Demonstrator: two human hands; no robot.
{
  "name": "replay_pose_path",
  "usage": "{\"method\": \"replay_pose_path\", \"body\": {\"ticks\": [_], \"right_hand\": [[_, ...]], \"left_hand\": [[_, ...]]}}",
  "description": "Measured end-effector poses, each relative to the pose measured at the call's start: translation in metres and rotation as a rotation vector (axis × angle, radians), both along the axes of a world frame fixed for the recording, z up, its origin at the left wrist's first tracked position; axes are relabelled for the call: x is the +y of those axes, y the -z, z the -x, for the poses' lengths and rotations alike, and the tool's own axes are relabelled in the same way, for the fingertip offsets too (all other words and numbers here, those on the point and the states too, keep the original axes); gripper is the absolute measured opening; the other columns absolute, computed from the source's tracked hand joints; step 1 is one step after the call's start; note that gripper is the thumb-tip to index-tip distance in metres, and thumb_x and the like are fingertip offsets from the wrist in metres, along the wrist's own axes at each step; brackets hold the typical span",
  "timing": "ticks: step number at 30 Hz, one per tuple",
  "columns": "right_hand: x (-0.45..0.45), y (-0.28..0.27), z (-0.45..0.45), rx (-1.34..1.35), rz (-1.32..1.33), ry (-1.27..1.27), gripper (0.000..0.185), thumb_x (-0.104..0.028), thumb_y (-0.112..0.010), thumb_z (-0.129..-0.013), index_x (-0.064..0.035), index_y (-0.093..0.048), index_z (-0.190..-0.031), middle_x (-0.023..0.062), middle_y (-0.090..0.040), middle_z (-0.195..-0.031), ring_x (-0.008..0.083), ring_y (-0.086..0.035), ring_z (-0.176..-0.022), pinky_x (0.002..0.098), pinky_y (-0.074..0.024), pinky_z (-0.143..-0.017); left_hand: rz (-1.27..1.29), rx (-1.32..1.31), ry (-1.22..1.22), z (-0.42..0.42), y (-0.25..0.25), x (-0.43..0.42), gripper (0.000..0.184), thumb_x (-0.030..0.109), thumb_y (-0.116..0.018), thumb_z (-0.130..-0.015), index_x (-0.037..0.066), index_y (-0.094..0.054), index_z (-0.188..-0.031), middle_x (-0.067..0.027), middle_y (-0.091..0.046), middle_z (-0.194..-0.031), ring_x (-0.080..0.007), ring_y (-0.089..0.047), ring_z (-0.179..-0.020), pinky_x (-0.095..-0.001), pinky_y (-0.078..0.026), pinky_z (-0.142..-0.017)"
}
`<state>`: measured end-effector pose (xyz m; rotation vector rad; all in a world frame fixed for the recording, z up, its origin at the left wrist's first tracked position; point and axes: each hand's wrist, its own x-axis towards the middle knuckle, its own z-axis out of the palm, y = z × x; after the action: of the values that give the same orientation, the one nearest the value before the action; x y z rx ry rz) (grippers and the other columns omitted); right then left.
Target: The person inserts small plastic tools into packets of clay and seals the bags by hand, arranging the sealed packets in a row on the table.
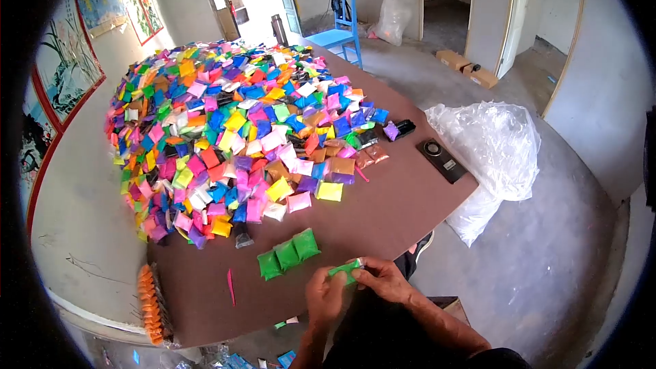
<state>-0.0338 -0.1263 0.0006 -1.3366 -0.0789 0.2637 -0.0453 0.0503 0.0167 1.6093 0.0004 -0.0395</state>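
Near the table's front edge, my left hand (pixel 325 295) and my right hand (pixel 387 280) are both closed on one small green packet (pixel 346 271). The left fingers grip its left part, while the right fingers pinch its clear right end. Just beyond my hands, three plump green packets (pixel 288 253) lie side by side on the brown table (pixel 383 215). Further left on the tabletop is a thin pink stick (pixel 231 287).
A big heap of colourful packets (pixel 232 130) covers the table's far and left parts. An orange-bristled brush (pixel 152 304) stands at the left corner. On the right lies a black device (pixel 441 160), beside a large clear plastic bag (pixel 492 150). A blue chair (pixel 342 33) stands behind.
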Motion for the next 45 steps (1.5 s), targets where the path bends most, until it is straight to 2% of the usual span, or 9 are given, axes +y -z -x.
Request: {"method": "replay_pose_path", "body": {"ticks": [5, 8, 11, 23, 25, 28, 31, 38, 45], "right_hand": [[-0.011, 0.010, -0.015, -0.040, 0.080, -0.085, 0.024, -0.015, -0.067, -0.098, -0.0021, -0.068, -0.119, 0.0041, -0.069, -0.105, 0.0112, -0.060, -0.099, 0.0284, -0.0510, -0.086], [-0.016, 0.001, -0.024, -0.161, 0.309, -0.152, 0.023, -0.015, -0.068, -0.097, -0.0022, -0.069, -0.116, 0.0050, -0.068, -0.102, 0.0129, -0.061, -0.098, 0.0295, -0.0512, -0.085], [-0.018, -0.017, -0.036, -0.214, 0.417, -0.206, 0.026, -0.015, -0.070, -0.096, -0.0028, -0.066, -0.118, 0.0057, -0.067, -0.101, 0.0143, -0.061, -0.097, 0.0305, -0.0515, -0.085], [-0.017, -0.011, -0.051, -0.025, 0.157, -0.256, 0.030, -0.012, -0.070, -0.096, -0.0032, -0.059, -0.123, 0.0041, -0.065, -0.108, 0.0113, -0.059, -0.102, 0.0292, -0.0493, -0.090], [-0.020, -0.004, -0.055, -0.027, 0.133, -0.280, 0.031, -0.012, -0.068, -0.097, -0.0033, -0.060, -0.126, 0.0035, -0.065, -0.111, 0.0112, -0.059, -0.104, 0.0293, -0.0485, -0.092], [-0.022, 0.005, -0.056, -0.041, 0.064, -0.319, 0.031, -0.011, -0.066, -0.099, -0.0036, -0.060, -0.128, 0.0027, -0.065, -0.114, 0.0110, -0.059, -0.106, 0.0291, -0.0476, -0.095], [-0.020, 0.006, -0.055, -0.065, 0.023, -0.326, 0.031, -0.012, -0.065, -0.100, -0.0036, -0.059, -0.129, 0.0023, -0.065, -0.114, 0.0106, -0.059, -0.106, 0.0287, -0.0473, -0.095], [-0.012, -0.012, -0.052, -0.119, 0.263, -0.233, 0.026, -0.016, -0.063, -0.101, -0.0035, -0.063, -0.124, 0.0021, -0.066, -0.104, 0.0087, -0.058, -0.096, 0.0269, -0.0480, -0.083], [-0.016, 0.007, -0.051, -0.172, 0.196, -0.193, 0.019, -0.015, -0.064, -0.099, -0.0033, -0.068, -0.113, 0.0010, -0.065, -0.097, 0.0082, -0.057, -0.089, 0.0269, -0.0473, -0.077]], "left_hand": [[-0.045, 0.028, 0.029, -0.006, -0.001, 0.003, 0.031, 0.022, -0.070, -0.096, -0.004, -0.064, -0.112, -0.0007, -0.061, -0.081, -0.0048, -0.050, -0.070, -0.0232, -0.042, -0.061], [-0.090, -0.025, 0.028, -0.011, 0.002, 0.006, 0.036, 0.023, -0.072, -0.095, -0.004, -0.063, -0.118, -0.0051, -0.067, -0.088, -0.0083, -0.058, -0.077, -0.0259, -0.048, -0.067], [-0.062, 0.185, 0.117, -0.017, -0.013, 0.010, 0.031, 0.013, -0.071, -0.093, -0.004, -0.063, -0.118, -0.0069, -0.069, -0.096, -0.0104, -0.064, -0.085, -0.0267, -0.052, -0.076], [-0.208, 0.123, 0.119, -0.025, -0.003, 0.008, 0.021, 0.015, -0.066, -0.096, -0.002, -0.065, -0.108, -0.0072, -0.069, -0.097, -0.0110, -0.063, -0.085, -0.0283, -0.052, -0.075], [-0.126, 0.175, 0.085, -0.027, -0.009, 0.004, 0.034, 0.030, -0.067, -0.097, -0.002, -0.065, -0.108, -0.0063, -0.067, -0.089, -0.0114, -0.062, -0.076, -0.0287, -0.053, -0.067], [-0.110, 0.107, 0.100, -0.030, 0.003, 0.007, 0.035, 0.031, -0.066, -0.098, -0.002, -0.065, -0.107, -0.0068, -0.067, -0.091, -0.0114, -0.062, -0.077, -0.0286, -0.053, -0.068], [-0.182, 0.110, 0.161, -0.033, 0.001, 0.011, 0.032, 0.024, -0.067, -0.096, -0.004, -0.066, -0.112, -0.0115, -0.072, -0.100, -0.0161, -0.067, -0.088, -0.0297, -0.052, -0.079], [-0.057, 0.055, 0.004, -0.028, 0.017, 0.009, 0.027, 0.020, -0.065, -0.097, -0.003, -0.066, -0.110, -0.0087, -0.070, -0.097, -0.0148, -0.065, -0.089, -0.0300, -0.052, -0.079], [-0.093, -0.031, -0.009, -0.030, 0.005, -0.002, 0.020, 0.014, -0.065, -0.096, -0.003, -0.065, -0.106, -0.0054, -0.066, -0.096, -0.0101, -0.059, -0.087, -0.0269, -0.049, -0.078]]}}
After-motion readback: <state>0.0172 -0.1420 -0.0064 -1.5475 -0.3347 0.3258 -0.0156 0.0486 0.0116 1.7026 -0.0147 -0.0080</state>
